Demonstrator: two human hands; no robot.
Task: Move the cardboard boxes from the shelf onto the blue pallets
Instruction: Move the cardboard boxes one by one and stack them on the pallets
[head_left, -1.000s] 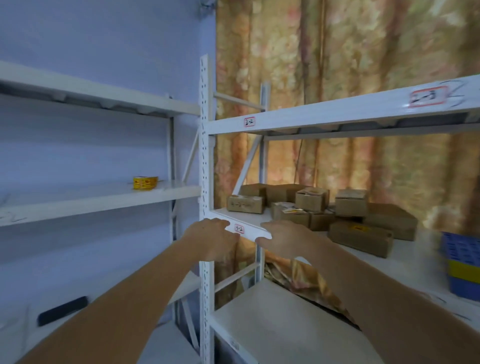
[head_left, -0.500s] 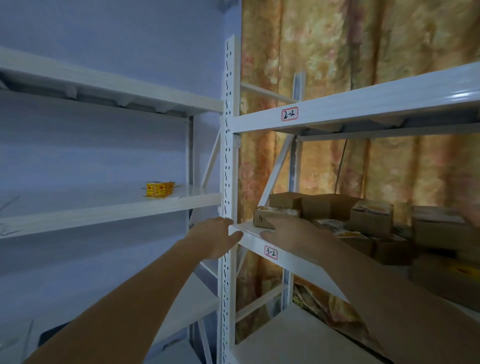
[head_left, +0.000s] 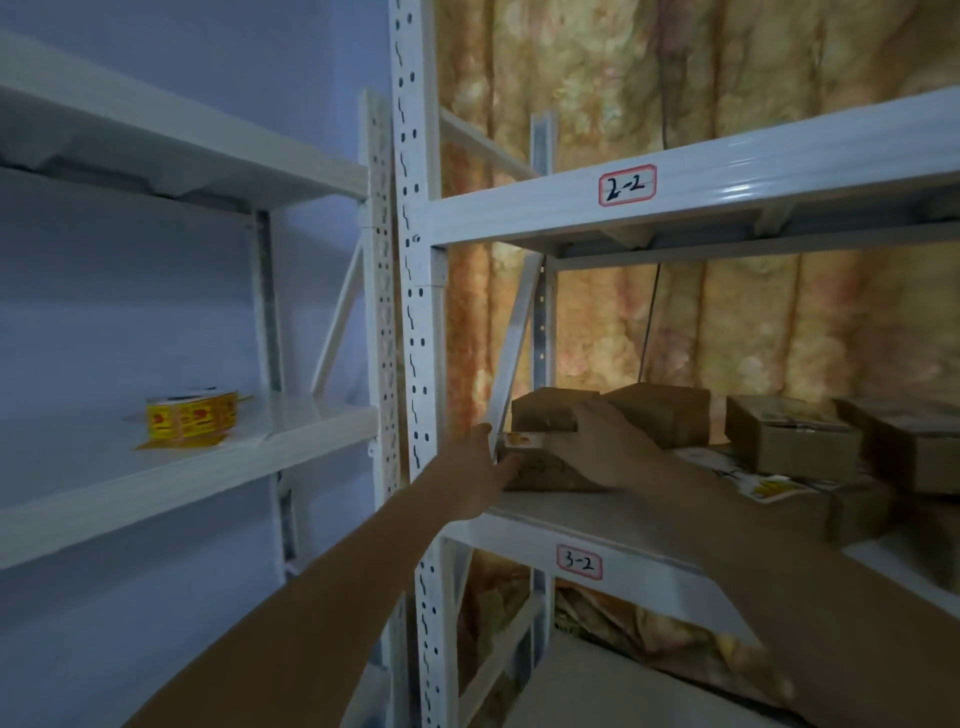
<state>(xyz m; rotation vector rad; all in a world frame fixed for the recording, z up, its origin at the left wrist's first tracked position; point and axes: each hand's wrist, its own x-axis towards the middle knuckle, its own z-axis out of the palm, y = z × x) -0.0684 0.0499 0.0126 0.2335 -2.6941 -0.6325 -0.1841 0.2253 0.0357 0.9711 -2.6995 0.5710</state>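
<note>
Your target is the front cardboard box (head_left: 540, 470) at the left end of the shelf (head_left: 587, 512) marked 3-2, sitting close to the white upright post (head_left: 423, 364). Its long axis runs left to right along the shelf edge, so your two hands bracket it end to end. Your left hand (head_left: 475, 475) reaches past the post with its grip wide, fingers spread and touching the box's left end. Your right hand (head_left: 597, 441) lies over the box's top and right side, palm down, fingers curled loosely on it; you look to have contact but not a closed hold yet. A second box (head_left: 545, 410) sits just behind and slightly higher, touching your right fingertips, with more boxes (head_left: 789, 441) further right. The post crowds your left wrist, so judge the pull as straight toward you, not sideways. No blue pallets are in view, so the carry is yet to come
</note>
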